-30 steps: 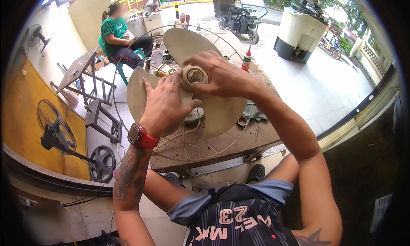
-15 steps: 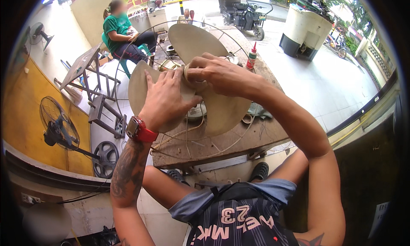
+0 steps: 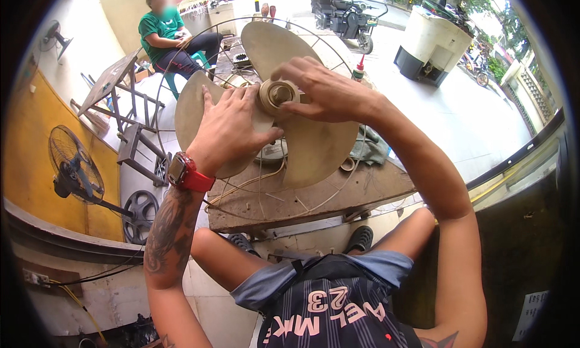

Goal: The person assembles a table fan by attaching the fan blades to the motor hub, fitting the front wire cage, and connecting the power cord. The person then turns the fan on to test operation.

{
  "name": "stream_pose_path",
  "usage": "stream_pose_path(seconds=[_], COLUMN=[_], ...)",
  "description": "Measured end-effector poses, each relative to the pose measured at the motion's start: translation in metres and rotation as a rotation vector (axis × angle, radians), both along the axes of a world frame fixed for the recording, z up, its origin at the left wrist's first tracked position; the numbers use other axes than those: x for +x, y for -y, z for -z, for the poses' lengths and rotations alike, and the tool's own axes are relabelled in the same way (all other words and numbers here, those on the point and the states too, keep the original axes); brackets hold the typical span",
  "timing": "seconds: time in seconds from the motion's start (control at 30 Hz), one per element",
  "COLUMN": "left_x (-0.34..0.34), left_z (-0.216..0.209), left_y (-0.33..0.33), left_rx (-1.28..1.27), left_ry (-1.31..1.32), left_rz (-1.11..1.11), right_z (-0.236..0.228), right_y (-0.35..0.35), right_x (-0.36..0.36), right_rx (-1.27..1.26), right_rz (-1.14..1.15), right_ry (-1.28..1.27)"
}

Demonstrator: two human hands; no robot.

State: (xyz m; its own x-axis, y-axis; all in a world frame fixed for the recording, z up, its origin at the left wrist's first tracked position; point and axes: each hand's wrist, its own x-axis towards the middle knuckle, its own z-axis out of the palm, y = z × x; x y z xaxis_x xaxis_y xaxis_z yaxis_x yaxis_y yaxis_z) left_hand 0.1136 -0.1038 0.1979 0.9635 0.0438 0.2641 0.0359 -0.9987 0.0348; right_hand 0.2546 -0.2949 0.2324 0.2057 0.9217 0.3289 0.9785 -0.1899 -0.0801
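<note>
A beige fan blade (image 3: 320, 151) with broad paddles stands in front of a round wire guard (image 3: 158, 115) on a wooden table. My left hand (image 3: 232, 127) lies with its fingers spread on the left paddle, its thumb stretched toward the hub. At the blade's round hub (image 3: 280, 96), the centre shows plainly. My right hand (image 3: 329, 93) arches over the hub's right side, fingertips at its upper edge and thumb by its lower edge, fingers apart. Whether those tips press on the rim is hard to tell.
Under the blade runs the wooden table (image 3: 314, 204), with a cord and a dark cloth (image 3: 371, 147). A red-capped bottle (image 3: 359, 70) stands beyond my right wrist. To the left are a standing fan (image 3: 78, 167) and a folding table (image 3: 112, 82). A person in green (image 3: 163, 37) sits behind.
My right fingers have loosened from their pinch at the hub and spread, uncovering its centre. The left hand stays on the paddle. The seated person has raised their head.
</note>
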Motion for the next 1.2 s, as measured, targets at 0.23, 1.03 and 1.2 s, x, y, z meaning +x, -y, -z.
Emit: stream_pose_path(seconds=[0.23,1.03,1.2], left_x=[-0.001,-0.003,-0.001], left_z=[-0.001,-0.003,-0.013], left_y=[-0.003,-0.005,-0.01], left_rx=[-0.011,-0.018,-0.048], left_ry=[0.011,0.031,-0.024], left_rz=[0.02,0.046,0.09], right_z=[0.011,0.025,0.038], right_y=[-0.015,-0.025,-0.022], right_x=[-0.002,-0.004,0.015], right_rx=[-0.066,0.057,0.212], right_rz=[0.01,0.114,-0.145], right_ry=[0.104,-0.121,0.193])
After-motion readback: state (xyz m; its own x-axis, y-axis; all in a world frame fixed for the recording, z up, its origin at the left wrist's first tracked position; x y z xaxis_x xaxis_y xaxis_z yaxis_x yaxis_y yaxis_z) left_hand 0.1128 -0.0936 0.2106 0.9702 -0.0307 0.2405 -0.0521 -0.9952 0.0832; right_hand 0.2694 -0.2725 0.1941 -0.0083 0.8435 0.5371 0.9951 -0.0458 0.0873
